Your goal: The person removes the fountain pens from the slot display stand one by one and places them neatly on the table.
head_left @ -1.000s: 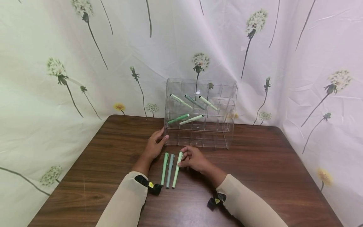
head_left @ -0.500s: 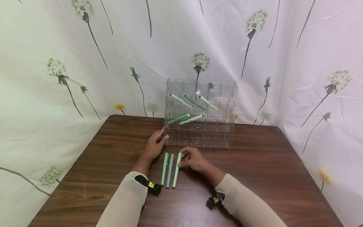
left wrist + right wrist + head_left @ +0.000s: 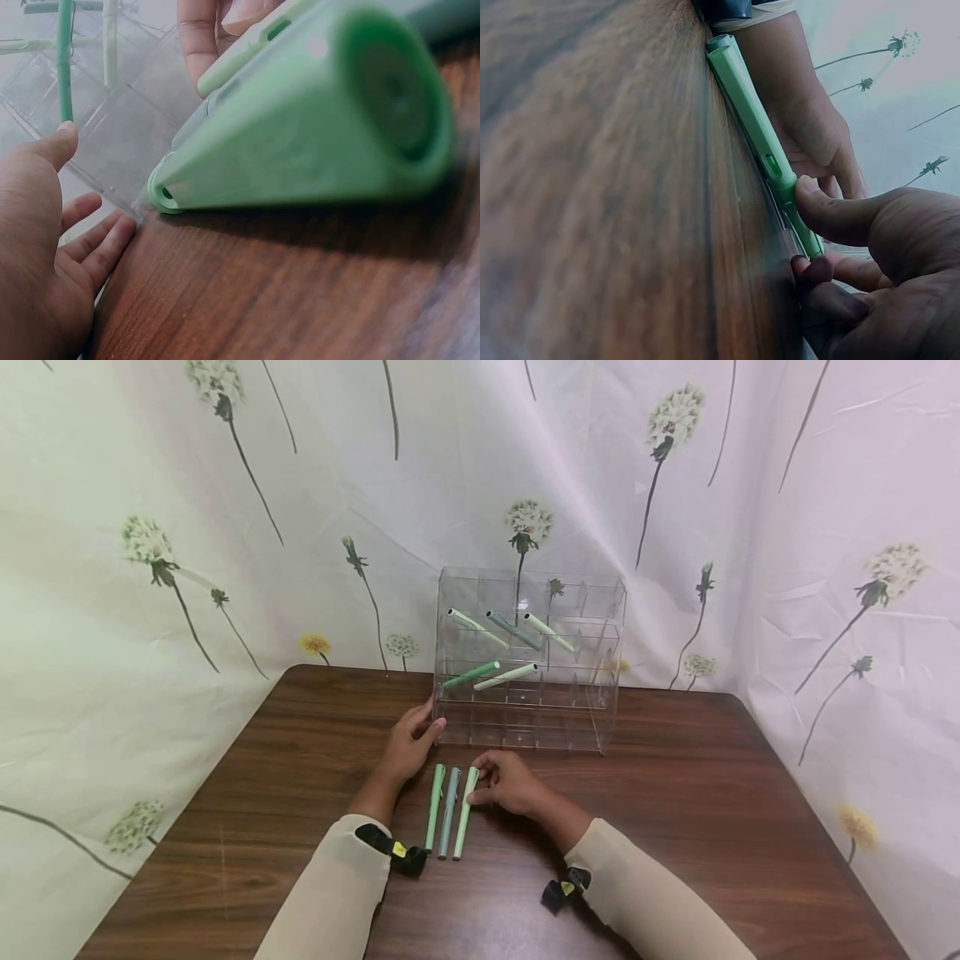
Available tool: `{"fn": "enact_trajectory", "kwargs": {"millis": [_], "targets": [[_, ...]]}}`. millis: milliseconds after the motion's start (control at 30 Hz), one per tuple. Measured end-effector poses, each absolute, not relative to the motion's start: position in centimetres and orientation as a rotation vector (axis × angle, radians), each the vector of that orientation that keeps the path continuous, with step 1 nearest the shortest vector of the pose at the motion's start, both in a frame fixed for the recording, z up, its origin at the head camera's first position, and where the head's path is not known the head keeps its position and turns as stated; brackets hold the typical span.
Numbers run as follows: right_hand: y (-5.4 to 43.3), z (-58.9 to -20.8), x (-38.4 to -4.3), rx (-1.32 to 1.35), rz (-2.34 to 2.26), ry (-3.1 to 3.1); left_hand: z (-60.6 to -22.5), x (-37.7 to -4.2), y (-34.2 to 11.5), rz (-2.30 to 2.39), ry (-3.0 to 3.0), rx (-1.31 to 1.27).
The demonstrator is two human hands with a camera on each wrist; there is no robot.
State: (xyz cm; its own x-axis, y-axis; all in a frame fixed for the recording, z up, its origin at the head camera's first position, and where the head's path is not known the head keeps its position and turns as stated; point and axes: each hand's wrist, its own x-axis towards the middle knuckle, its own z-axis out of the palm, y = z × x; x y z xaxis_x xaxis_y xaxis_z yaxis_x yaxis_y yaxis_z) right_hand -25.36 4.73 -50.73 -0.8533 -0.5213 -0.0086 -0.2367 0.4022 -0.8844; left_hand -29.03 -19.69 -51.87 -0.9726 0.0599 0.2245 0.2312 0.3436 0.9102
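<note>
Pale green pen [image 3: 463, 818] has shifted slightly left with your right hand [image 3: 512, 783], thumb and fingers pinching its cap end; it's rightmost of three on brown wood table [image 3: 675, 827]. Left hand [image 3: 408, 745], thumb spread from fingers, touches clear rack [image 3: 517, 720]. Dandelion-print cloth [image 3: 442, 493] behind.

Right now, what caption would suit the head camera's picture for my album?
Right hand pinching the rightmost pen of three, left hand against a clear rack holding five more pens.
</note>
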Motion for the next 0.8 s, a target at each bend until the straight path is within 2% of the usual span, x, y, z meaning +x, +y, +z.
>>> {"fn": "enact_trajectory", "kwargs": {"millis": [800], "targets": [[4.3, -50.22, -25.09, -0.621, -1.312, 2.439, -52.31, -29.23, -19.75, -1.656, -2.454, -0.267]]}}
